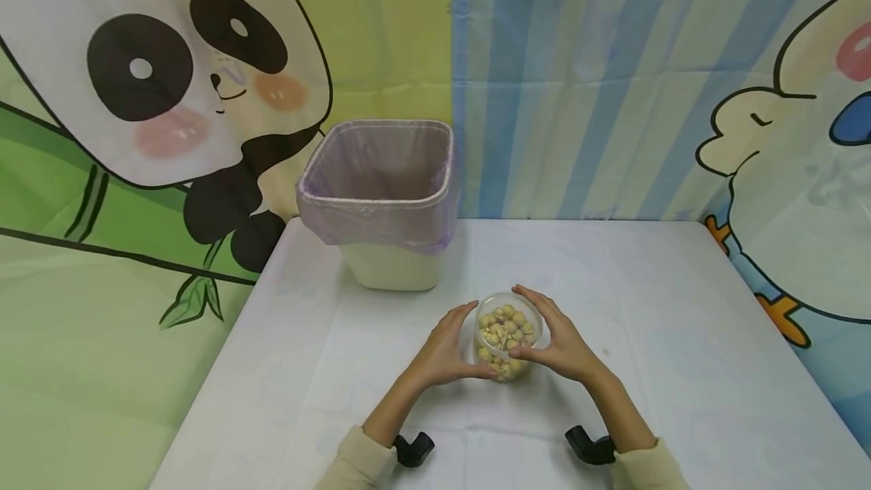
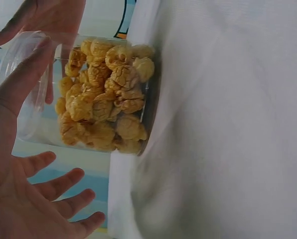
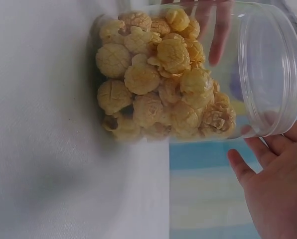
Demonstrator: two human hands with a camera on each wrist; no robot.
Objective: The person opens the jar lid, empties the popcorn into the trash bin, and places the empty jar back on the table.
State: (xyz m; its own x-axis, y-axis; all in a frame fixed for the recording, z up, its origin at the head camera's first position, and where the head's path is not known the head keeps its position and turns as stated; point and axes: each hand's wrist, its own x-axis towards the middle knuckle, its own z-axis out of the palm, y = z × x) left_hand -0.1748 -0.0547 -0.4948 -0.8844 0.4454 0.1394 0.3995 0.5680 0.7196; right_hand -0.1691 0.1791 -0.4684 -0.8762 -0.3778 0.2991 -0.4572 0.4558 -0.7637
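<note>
A clear round jar [image 1: 505, 367] of golden popcorn balls [image 2: 106, 94] stands upright on the white-covered table in front of me. Its clear ridged lid [image 3: 275, 69] sits on top. My right hand [image 1: 565, 345] grips the lid from the right, thumb at its near edge and fingertips around the far side. On the opposite side, my left hand [image 1: 441, 352] is spread, its thumb against the near part of the jar. The other left fingers [image 2: 64, 191] are extended and apart from the jar wall in the left wrist view.
Behind and to the left of the jar stands a pale bin [image 1: 391, 267] with a purple liner bag [image 1: 381, 221] folded over its rim. A white cloth covers the table [image 1: 646, 286]. Printed curtains with a panda [image 1: 204, 82] and stripes hang behind it.
</note>
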